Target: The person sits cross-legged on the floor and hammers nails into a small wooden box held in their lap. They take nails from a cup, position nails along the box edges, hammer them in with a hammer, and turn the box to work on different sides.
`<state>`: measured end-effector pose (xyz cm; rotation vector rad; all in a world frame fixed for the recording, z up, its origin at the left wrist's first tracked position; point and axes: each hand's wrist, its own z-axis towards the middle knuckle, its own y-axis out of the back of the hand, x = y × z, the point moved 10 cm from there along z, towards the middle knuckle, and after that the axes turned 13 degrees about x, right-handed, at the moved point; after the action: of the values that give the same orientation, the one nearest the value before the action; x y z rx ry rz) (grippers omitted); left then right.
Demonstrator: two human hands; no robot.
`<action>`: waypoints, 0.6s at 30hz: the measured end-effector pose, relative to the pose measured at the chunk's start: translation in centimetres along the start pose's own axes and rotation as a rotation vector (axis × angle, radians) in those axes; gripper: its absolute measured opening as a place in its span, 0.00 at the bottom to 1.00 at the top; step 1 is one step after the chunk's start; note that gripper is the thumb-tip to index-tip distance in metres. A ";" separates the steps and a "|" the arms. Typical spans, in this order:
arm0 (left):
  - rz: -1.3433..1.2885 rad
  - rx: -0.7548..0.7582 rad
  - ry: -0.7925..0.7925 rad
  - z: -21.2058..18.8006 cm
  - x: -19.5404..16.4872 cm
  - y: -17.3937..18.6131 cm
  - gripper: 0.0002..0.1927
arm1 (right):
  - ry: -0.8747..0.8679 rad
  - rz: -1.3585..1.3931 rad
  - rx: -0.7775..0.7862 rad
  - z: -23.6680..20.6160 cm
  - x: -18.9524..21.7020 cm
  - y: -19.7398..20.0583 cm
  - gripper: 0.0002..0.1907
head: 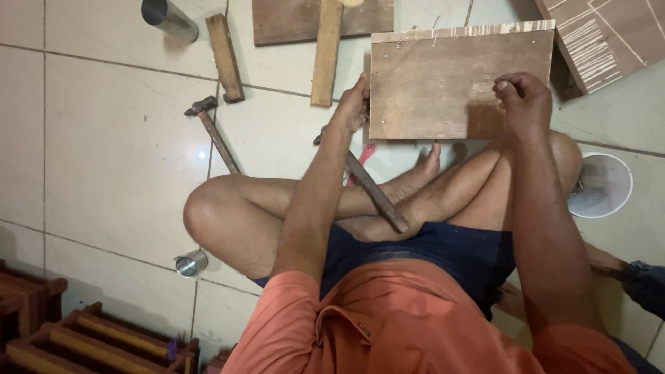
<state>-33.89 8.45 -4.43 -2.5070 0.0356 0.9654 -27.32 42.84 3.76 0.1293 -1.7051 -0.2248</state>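
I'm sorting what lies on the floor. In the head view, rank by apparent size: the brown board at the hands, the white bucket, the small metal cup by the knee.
1. Brown board, largest by far.
2. White bucket, partly hidden behind the knee.
3. Small metal cup, smallest.

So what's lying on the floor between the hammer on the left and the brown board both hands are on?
In the head view, between the hammer and the board lies a pale wooden strip, otherwise bare tile.

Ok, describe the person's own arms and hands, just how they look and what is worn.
Both arms are bare from the upper arm down. The left hand and right hand wear no gloves, and no rings or watch show. Short orange sleeves of a collared shirt cover the upper arms.
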 end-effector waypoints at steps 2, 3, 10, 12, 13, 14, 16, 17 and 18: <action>0.029 0.006 -0.006 0.5 0.0 0.3 0.34 | 0.012 -0.051 0.034 0.3 0.1 -0.7 0.04; 0.016 0.011 -0.019 0.7 -0.1 0.4 0.33 | -0.001 -0.054 0.046 0.5 0.0 -1.1 0.04; -0.014 0.006 -0.020 1.3 0.0 1.9 0.33 | 0.024 0.003 0.208 3.0 0.9 -6.8 0.04; -0.020 0.016 -0.022 1.4 0.0 2.3 0.35 | 0.049 -0.004 0.248 3.7 1.6 -9.0 0.05; -0.029 0.036 -0.030 1.5 0.0 2.3 0.36 | 0.063 -0.018 0.262 4.1 2.1 -10.1 0.05; -0.037 0.056 -0.037 1.7 -0.1 2.4 0.37 | 0.075 -0.031 0.275 4.5 2.4 -11.2 0.06; -0.019 0.045 0.004 2.1 0.4 3.1 0.40 | 0.071 -0.105 0.282 5.3 2.8 -13.4 0.07; -0.009 0.042 0.025 2.3 0.6 3.4 0.41 | 0.068 -0.143 0.284 5.7 3.0 -14.5 0.07; -0.002 0.049 0.024 2.6 0.7 3.7 0.41 | 0.093 -0.202 0.267 6.1 3.3 -15.4 0.07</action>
<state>-35.67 6.27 -8.01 -2.4734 0.0639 0.9221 -34.52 27.57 2.74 0.5037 -1.6227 -0.1367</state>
